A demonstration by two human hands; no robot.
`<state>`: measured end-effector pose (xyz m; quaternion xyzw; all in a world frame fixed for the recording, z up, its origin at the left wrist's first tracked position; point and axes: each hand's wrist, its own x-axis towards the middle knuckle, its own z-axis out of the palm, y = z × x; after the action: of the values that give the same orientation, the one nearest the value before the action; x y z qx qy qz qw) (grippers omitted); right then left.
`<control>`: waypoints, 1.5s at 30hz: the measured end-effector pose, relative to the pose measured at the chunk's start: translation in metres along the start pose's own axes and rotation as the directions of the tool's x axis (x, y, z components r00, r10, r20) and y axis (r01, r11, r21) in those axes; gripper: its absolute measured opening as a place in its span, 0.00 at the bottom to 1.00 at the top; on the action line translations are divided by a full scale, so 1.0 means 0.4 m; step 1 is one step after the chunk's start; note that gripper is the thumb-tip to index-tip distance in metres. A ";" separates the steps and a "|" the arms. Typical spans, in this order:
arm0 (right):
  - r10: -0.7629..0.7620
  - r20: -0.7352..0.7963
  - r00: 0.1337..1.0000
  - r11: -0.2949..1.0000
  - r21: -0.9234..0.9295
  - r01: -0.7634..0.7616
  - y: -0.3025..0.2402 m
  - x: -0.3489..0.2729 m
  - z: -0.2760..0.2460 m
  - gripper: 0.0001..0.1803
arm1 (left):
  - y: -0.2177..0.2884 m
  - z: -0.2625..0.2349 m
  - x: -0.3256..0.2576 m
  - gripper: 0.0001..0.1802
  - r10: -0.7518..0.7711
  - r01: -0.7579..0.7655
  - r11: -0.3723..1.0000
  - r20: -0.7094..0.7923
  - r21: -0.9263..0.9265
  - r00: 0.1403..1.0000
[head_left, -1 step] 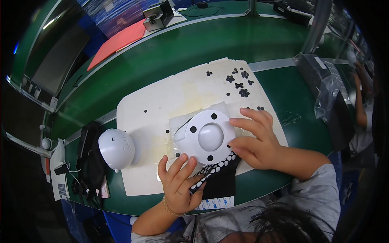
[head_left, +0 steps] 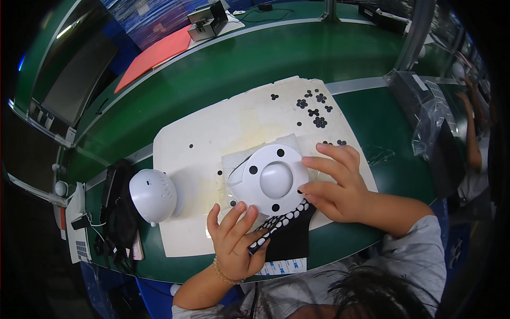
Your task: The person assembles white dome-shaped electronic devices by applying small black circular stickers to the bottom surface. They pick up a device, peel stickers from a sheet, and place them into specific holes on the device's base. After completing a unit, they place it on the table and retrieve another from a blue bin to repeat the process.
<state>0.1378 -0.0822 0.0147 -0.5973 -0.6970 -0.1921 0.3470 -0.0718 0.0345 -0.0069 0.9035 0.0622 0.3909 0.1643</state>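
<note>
A white round base (head_left: 295, 165) with a domed centre lies in front of me, bearing several black round pads. My right hand (head_left: 340, 183) is at its right edge, thumb and forefinger tips close together at a black round pad (head_left: 299, 191), other fingers raised apart. Between the thumb and fingers of my left hand (head_left: 234, 242) is the end of a black sticker sheet (head_left: 284, 220) with white round spots. Two of that hand's fingertips reach the base's near left rim. The sheet's dark part hangs toward the table edge.
Left of the base stands a white rounded housing (head_left: 152, 195) with slots. Loose black pads (head_left: 320, 122) cluster at the far right of the pale board (head_left: 207, 127). A black bag (head_left: 118, 212) lies at left; clear plastic (head_left: 435, 117) and a dark box (head_left: 409, 90) sit at right.
Both hands and the base look almost unchanged; the raised fingers of my right hand have shifted very slightly.
</note>
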 end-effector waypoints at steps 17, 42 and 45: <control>0.195 0.099 0.976 0.855 0.470 -0.218 0.005 0.010 0.018 0.06 | -0.004 0.004 -0.004 0.10 0.002 -0.002 1.000 -0.007 0.004 1.000; 0.106 0.046 0.993 0.955 0.272 -0.115 0.006 0.009 0.014 0.07 | -0.008 -0.002 -0.006 0.11 -0.009 0.008 1.000 0.033 0.020 0.999; -0.118 -0.048 0.992 0.992 0.028 0.120 0.027 -0.008 0.015 0.11 | -0.007 -0.006 -0.005 0.11 -0.017 0.016 1.000 0.042 0.023 0.999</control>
<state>0.1470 -0.0780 0.0067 -0.5448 -0.7261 -0.2154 0.3599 -0.0749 0.0372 -0.0076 0.9128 0.0704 0.3696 0.1588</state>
